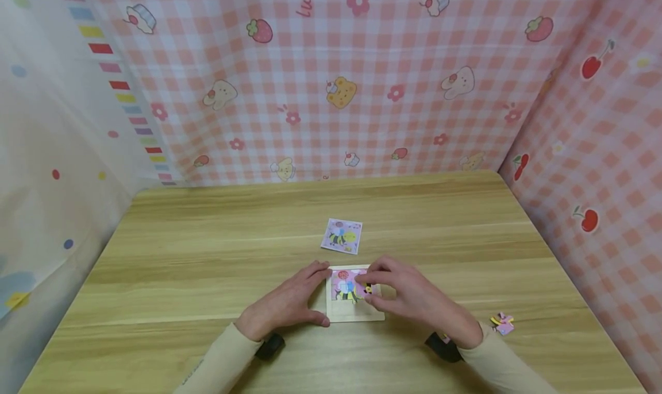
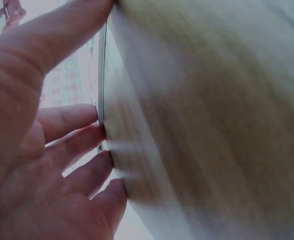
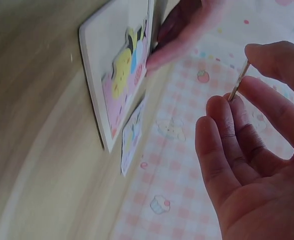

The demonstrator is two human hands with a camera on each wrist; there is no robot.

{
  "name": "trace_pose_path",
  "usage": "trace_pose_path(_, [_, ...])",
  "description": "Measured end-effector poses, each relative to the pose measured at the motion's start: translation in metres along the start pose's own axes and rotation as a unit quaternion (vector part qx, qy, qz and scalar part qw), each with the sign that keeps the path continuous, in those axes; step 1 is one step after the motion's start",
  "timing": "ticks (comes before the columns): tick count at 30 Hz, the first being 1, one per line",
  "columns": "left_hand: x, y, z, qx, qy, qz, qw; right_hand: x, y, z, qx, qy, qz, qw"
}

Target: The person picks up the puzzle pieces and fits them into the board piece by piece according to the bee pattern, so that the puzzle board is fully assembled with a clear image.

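So, wooden table [image 1: 207, 239] underneath it all, and both hands are at work. The left hand [image 1: 289, 302] is spread, thumb at the near-left corner of the frame and fingertips along its far-left side; that's a sensible brace, and I'd want it firm but light, so nothing skids. The right hand [image 1: 408, 290] is up over the frame's right side, thumb and fingertips pinching a thin piece.

Now the puzzle frame [image 1: 354, 312], a shallow tray: bee-picture pieces sit in its far part, while pale board shows in the strip nearest the person. Just beyond it, apart, lies the picture card [image 1: 342, 236], bee and all; worth a glance for matching colours and outlines. Off to the right, a little heap of loose pieces [image 1: 502, 323], outside the tray.

And smallest, that pinched piece [image 3: 239, 80], edge-on and clear of the board in the right wrist view. Best turn it first, line up its tabs, then lower it flat and press gently; forcing it could lift its neighbours.
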State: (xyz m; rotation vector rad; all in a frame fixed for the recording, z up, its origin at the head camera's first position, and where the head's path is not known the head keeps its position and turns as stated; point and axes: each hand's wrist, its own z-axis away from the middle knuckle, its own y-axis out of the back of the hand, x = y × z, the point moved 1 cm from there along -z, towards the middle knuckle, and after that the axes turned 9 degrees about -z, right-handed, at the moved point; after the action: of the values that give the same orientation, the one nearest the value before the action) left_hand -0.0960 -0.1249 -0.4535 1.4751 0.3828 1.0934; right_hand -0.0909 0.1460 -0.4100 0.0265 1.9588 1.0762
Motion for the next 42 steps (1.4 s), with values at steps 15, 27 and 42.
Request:
trace_pose_path(15, [-0.001, 0.0, 0.0, 0.012, -0.012, 0.0, 0.9999, -0.006, -0.024, -0.014, -0.046, -0.008, 0.023, 0.9986])
trace_pose_path(27, [-0.002, 0.0, -0.001, 0.007, -0.011, -0.002, 0.9999, -0.004, -0.043, -0.019, -0.061, 0.012, 0.05, 0.9968])
trace_pose_path(42, [0.0, 0.001, 0.0, -0.004, -0.001, 0.001, 1.0, 0.002, -0.053, -0.023, -0.088, -0.017, 0.066, 0.9938])
